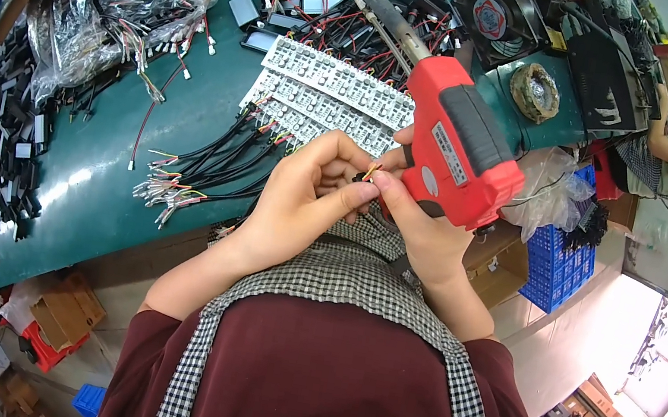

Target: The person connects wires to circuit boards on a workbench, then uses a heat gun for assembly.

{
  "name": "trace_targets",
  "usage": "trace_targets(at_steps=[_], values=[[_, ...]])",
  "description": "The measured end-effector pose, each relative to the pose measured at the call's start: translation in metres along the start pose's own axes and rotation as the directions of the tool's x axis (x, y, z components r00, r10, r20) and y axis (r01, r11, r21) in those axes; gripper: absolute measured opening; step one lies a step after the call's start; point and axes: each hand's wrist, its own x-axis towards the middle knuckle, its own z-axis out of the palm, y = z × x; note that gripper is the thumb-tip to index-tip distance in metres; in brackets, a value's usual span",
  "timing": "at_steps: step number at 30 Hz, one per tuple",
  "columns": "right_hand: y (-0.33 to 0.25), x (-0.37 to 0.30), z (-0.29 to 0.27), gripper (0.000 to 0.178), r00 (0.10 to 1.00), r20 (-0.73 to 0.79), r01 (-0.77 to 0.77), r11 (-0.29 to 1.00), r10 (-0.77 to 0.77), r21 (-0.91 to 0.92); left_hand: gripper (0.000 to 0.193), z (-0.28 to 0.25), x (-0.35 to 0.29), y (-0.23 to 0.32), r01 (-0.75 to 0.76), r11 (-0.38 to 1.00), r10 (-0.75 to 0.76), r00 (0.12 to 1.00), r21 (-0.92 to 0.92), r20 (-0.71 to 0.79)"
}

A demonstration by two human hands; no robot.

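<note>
Above the checked apron (339, 284), the left hand (312, 183) pinches coloured wire ends (372, 172); the right hand (423, 227) pinches there too, cradling a red soldering gun (462, 146). Beyond, white circuit boards (333, 77) with black cables (231, 140) cover part of the green tabletop (91, 227).

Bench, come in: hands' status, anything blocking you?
Left hand pinching thin wires. Right hand at wires too, gripping red soldering gun. Circuit boards beyond; nothing visibly blocking.
</note>
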Motion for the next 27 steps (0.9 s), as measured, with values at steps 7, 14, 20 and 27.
trace_targets(at_steps=[7, 14, 20, 27], values=[[-0.0016, -0.0009, -0.0021, 0.037, 0.995, 0.054, -0.076, 0.997, 0.078, -0.032, 0.009, -0.0034, 0.0002, -0.0021, 0.030, 0.986, -0.031, 1.000, -0.163, 0.000], [-0.0012, -0.0001, -0.0028, 0.039, 0.993, 0.080, -0.073, 0.992, 0.082, -0.101, 0.011, -0.0040, -0.0001, -0.0053, 0.000, 0.989, -0.007, 0.999, -0.148, -0.047], [0.0016, -0.0018, -0.0023, 0.040, 0.988, 0.094, -0.120, 0.992, 0.123, -0.038, 0.013, -0.0035, 0.0008, -0.0063, -0.009, 0.986, 0.001, 0.999, -0.164, -0.049], [0.0003, -0.0018, 0.0019, 0.038, 0.990, 0.030, -0.137, 0.989, 0.139, -0.049, 0.014, -0.0054, -0.0001, -0.0085, -0.009, 0.993, 0.002, 0.998, -0.119, -0.061]])
